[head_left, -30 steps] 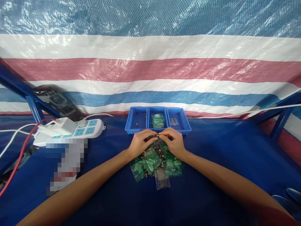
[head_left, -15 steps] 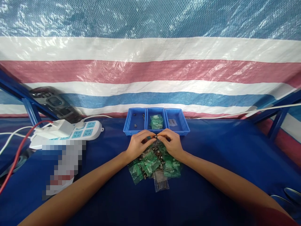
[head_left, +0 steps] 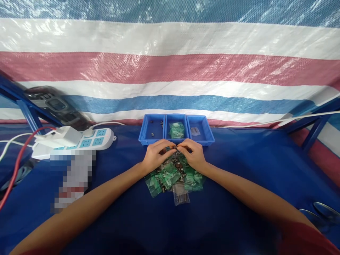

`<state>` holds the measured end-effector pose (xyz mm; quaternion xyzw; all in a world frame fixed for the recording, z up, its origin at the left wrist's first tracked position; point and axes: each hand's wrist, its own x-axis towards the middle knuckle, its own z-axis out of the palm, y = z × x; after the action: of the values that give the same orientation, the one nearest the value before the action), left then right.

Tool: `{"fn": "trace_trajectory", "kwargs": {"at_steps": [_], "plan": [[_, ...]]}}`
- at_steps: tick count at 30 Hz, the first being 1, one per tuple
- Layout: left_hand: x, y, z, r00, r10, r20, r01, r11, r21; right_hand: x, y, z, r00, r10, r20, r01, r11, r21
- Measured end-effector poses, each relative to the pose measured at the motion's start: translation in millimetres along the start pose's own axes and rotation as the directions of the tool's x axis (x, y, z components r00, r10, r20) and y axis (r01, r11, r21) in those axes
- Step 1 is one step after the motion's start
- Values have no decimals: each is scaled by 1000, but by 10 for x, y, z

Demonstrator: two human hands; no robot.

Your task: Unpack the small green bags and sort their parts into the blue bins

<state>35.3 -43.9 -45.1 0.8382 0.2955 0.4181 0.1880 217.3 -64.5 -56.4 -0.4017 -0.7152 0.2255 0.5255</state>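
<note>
My left hand [head_left: 156, 155] and my right hand [head_left: 195, 155] meet over the far side of a pile of small hardware, fingertips almost touching. Both are closed in a pinch at a tiny dark piece between them, too small to name. Under and in front of them lie green-tinted bags [head_left: 170, 176] of screws and wall plugs, with loose metal fasteners [head_left: 181, 169] among them. A clear bag [head_left: 181, 197] with screws lies at the pile's near edge. The fingers hide the pile's far part.
Just beyond my hands stand three joined blue bins: the left bin [head_left: 151, 139] holds a few small fasteners, the middle one a green bag [head_left: 176, 130], the right one a clear bag [head_left: 195, 131]. A power strip [head_left: 106, 141] with cables lies left; glasses [head_left: 313, 216] lie right.
The whole scene sits slightly higher in the picture as the head view tilts down. My hands stay together over the pile, still pinching, with only slight finger movement.
</note>
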Motion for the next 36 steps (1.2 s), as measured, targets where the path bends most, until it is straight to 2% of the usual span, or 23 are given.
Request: {"fn": "trace_trajectory", "kwargs": {"at_steps": [10, 19, 26, 31, 36], "plan": [[-13, 20, -15, 1000, -10, -10, 10, 1000, -12, 3, -25, 11, 999, 3, 47, -3, 1000, -8], [-38, 28, -26, 987, -141, -77, 144, 989, 41, 1, -17, 7, 998, 4, 58, -4, 1000, -9], [-30, -4, -19, 996, -63, -71, 63, 998, 7, -2, -30, 5, 998, 3, 65, -1, 1000, -22], [-86, -65, 20, 988, -142, -66, 140, 990, -35, -3, -44, -1, 998, 17, 57, -16, 1000, -23], [-130, -115, 49, 993, -112, -24, 110, 993, -47, -18, -33, 3, 998, 23, 61, -23, 1000, 0]]}}
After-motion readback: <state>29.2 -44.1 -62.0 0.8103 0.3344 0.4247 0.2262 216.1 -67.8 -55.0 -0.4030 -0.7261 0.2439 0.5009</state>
